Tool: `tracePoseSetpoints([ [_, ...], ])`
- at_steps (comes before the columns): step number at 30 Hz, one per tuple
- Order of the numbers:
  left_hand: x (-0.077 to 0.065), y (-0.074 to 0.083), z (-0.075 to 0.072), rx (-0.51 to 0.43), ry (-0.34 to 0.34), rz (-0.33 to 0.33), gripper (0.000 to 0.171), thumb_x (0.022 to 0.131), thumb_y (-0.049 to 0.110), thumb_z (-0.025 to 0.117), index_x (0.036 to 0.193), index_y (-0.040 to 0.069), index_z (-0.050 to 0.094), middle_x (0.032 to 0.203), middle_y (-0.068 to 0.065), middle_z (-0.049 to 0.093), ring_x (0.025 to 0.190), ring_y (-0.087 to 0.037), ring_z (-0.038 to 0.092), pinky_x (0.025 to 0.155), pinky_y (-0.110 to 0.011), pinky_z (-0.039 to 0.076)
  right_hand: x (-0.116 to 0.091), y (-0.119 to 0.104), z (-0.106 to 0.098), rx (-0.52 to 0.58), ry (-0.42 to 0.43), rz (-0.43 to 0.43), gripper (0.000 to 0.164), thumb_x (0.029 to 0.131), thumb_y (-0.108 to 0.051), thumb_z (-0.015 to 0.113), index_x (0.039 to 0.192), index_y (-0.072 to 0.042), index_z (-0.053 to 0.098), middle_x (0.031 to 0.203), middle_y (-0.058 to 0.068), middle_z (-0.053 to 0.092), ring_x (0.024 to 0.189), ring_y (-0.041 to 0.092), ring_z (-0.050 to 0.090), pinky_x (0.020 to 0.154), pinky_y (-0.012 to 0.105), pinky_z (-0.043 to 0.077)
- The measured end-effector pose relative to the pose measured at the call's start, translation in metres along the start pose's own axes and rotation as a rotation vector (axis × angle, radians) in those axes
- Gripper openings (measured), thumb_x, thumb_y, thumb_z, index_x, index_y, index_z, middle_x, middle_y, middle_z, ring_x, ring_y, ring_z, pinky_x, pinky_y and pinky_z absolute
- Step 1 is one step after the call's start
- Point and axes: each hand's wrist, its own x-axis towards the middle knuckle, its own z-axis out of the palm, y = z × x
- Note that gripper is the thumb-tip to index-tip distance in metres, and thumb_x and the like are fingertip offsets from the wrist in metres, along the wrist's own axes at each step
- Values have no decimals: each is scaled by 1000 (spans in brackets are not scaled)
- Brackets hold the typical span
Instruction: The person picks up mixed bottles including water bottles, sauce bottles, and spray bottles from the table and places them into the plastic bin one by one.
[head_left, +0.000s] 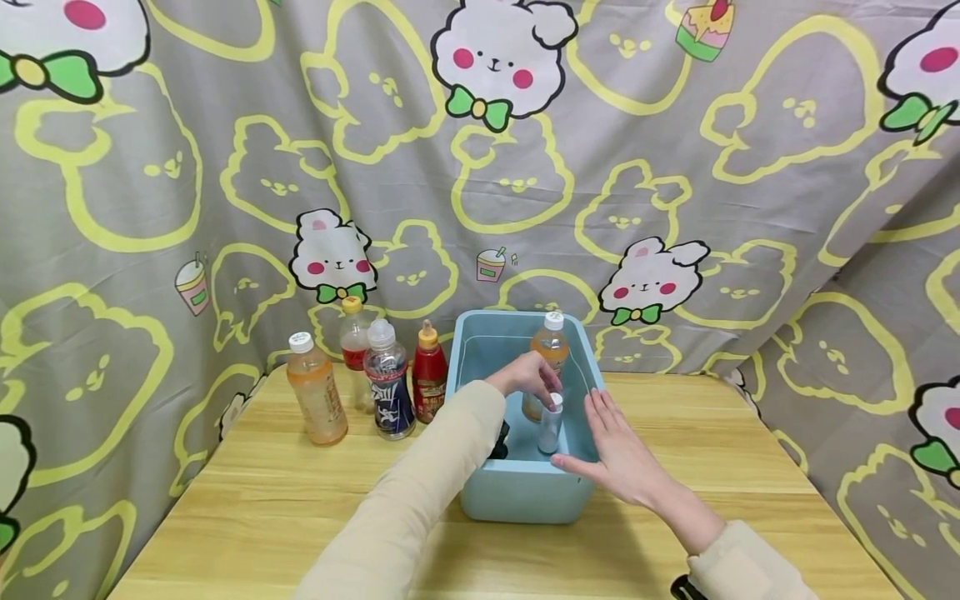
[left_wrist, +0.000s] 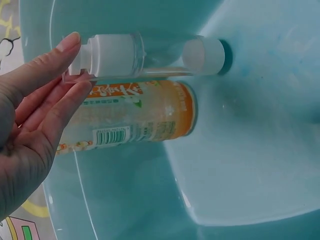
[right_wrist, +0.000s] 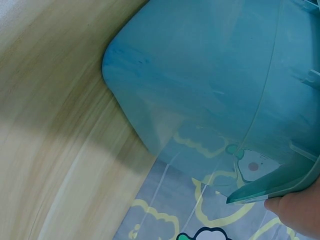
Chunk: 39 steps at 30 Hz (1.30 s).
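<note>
Inside a blue plastic bin (head_left: 517, 493), my left hand (head_left: 527, 377) pinches the white top of a small clear pump bottle (left_wrist: 165, 55) between thumb and fingers. That bottle is upright, its base at or close to the bin floor. Right beside it stands an orange-labelled drink bottle (head_left: 551, 343) with a white cap. My right hand (head_left: 626, 454) rests on the near right corner of the bin rim, fingers straight along the side and thumb on the front edge. In the right wrist view only part of that hand (right_wrist: 300, 207) shows, touching the rim.
Left of the bin on the wooden table (head_left: 247, 517) stand an orange drink bottle (head_left: 318, 400), a yellow-capped bottle (head_left: 352, 333), a dark-labelled clear bottle (head_left: 390, 392) and a red sauce bottle (head_left: 430, 379). A patterned curtain (head_left: 405, 167) hangs behind.
</note>
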Motion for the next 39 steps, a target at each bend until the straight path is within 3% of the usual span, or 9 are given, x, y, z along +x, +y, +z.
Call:
tracePoseSetpoints([
  [12,0,-3,4,10,-23,-28,26,68,4,75,93,2,68,78,-2,64,73,-14,57,76,-30,47,0,0,2,-3,0,-3,97,77,-63,50,135,9,21,143,24,13,131,36,6,102,50,17],
  [39,-1,-2,7,0,-66,-54,26,67,3,75,91,2,67,76,-2,63,71,-15,58,74,-29,48,-1,-1,1,4,3,5,96,78,-62,49,136,9,20,143,22,11,132,35,6,103,48,16],
])
